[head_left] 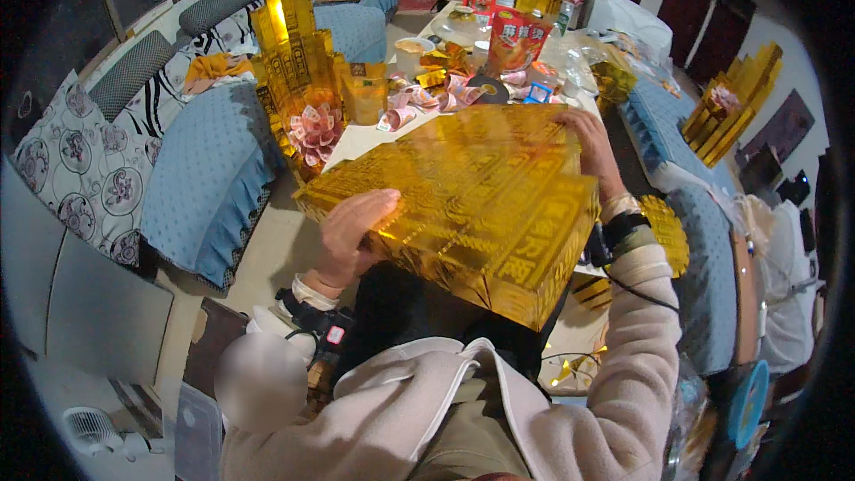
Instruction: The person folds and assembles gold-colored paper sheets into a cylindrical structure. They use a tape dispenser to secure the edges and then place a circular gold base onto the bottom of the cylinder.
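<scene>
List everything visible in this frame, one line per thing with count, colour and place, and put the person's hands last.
Gold foil block: one, shiny gold, large, centre, held over the lap.
Gold paper towers: several, gold, upright at the table's left end.
Pink paper flower: one, pink and white, below the towers.
Red packets: about two, red, far part of the table.
Table: one, pale, behind the block.
Sofa seats: blue, left of the table.
Patterned cushion: one, white and purple, far left.
Gold stack: one, gold, upper right.
Left hand: flat on the block's near left side.
Right hand: on the block's far right edge.
</scene>
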A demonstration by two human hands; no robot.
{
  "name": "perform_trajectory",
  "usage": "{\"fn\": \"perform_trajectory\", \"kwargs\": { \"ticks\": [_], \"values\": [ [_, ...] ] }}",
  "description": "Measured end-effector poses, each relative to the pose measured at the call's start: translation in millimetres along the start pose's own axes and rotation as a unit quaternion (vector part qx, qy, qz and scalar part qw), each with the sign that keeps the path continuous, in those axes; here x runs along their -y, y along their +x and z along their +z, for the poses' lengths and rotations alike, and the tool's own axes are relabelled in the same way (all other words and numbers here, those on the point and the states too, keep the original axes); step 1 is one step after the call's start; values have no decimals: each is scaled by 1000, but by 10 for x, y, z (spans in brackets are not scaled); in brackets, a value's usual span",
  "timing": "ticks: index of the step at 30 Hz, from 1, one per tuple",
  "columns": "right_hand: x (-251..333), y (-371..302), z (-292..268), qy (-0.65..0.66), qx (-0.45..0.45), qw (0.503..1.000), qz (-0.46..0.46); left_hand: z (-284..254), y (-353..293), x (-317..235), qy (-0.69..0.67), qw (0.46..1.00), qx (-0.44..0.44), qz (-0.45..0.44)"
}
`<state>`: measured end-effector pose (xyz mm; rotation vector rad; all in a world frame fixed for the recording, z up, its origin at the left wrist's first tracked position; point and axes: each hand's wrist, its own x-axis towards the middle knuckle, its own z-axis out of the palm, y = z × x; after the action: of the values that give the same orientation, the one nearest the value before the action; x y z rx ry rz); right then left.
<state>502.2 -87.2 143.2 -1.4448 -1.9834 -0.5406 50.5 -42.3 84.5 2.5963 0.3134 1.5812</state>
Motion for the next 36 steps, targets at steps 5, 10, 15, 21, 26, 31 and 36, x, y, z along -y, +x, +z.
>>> {"fn": "perform_trajectory", "kwargs": {
  "ticks": [5,10,15,21,26,31,36],
  "values": [
    [175,312,-615,-14,2,999,-33,-351,299,-153,7,998,-46,-28],
    [547,532,-1188,-41,-7,997,-63,-879,500,-360,28,985,-56,-160],
    [1032,608,-1672,23,20,999,11,-1361,702,-514,-167,955,-114,-218],
    [1383,688,-1952,119,94,987,58,-1550,749,-430,-258,914,-129,-284],
    [1236,832,-1757,174,181,960,121,-1291,675,27,-376,863,-117,-316],
    [893,950,-1191,222,237,927,186,-940,553,533,-425,819,-73,-379],
    [563,1064,-707,274,258,890,255,-703,481,962,-460,772,-84,-431]
  ]
}}
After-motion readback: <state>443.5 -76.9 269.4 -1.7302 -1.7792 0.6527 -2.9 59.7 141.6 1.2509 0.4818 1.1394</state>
